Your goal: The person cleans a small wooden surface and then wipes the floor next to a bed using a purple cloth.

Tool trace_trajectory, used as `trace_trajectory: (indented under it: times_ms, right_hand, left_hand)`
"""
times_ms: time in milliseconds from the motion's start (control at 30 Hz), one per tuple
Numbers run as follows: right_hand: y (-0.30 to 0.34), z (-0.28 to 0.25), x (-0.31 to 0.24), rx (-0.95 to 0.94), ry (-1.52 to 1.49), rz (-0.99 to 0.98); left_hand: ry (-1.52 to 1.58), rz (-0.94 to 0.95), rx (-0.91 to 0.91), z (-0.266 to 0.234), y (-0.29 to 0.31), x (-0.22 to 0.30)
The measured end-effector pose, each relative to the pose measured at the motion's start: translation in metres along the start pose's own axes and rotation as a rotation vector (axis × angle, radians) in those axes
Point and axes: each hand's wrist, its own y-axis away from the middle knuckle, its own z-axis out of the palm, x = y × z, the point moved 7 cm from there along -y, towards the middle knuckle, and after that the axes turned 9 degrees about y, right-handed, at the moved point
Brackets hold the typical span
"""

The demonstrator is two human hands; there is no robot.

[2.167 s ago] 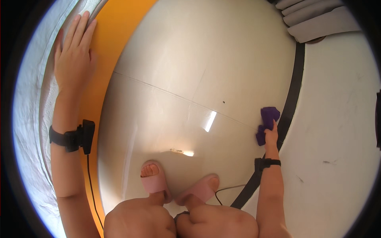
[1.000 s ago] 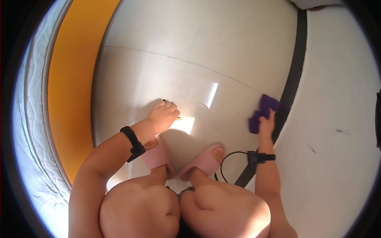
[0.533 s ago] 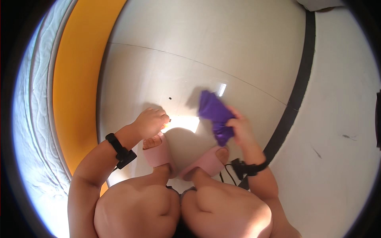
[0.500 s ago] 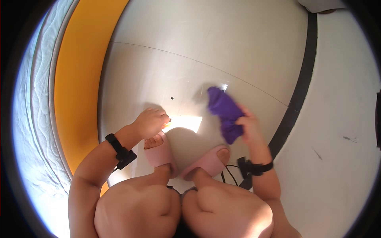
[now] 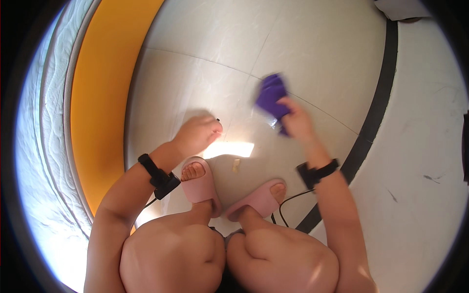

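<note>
In the head view, my right hand [image 5: 296, 119] grips a crumpled purple cloth [image 5: 273, 95], blurred by motion, over the tiled floor. Left of it, my left hand [image 5: 199, 133] is low at the floor with its fingers curled together. A small black bit [image 5: 218, 119] shows right at those fingertips; whether they pinch it or something else is hidden. On the floor between my feet, just below the bright patch of sunlight, lies a small yellowish piece [image 5: 236, 165].
Pink slippers [image 5: 199, 188] are on my feet. An orange panel [image 5: 97, 97] beneath a pale quilted mattress [image 5: 41, 127] runs along the left. A white wall [image 5: 420, 146] with a dark skirting strip [image 5: 378, 102] bounds the right. Black cables [image 5: 293, 195] hang near my right foot.
My left hand has moved forward to the black bit. The small orange-yellow thing at its fingers is no longer there, and a yellowish piece now shows on the floor. The cloth has moved forward.
</note>
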Motion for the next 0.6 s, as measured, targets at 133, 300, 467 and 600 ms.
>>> trace_trajectory:
  times_ms: [133,300,467,600]
  right_hand:
    - [0.061,0.107,-0.008,-0.235,0.195,-0.374]
    - [0.072,0.092,0.022,-0.558,-0.690,-0.075]
    - [0.035,-0.066,0.005,0.031,-0.682,-0.143]
    - [-0.016,-0.139,0.013,0.410,-0.622,-0.194]
  left_hand:
    - [-0.088,-0.005,0.239,-0.072,-0.015,0.018]
    - [-0.005,-0.100,0.481,-0.157,0.003,0.028]
    - [0.087,-0.053,0.812,-0.214,0.051,0.042]
    - [0.060,-0.077,0.816,-0.215,0.063,0.039]
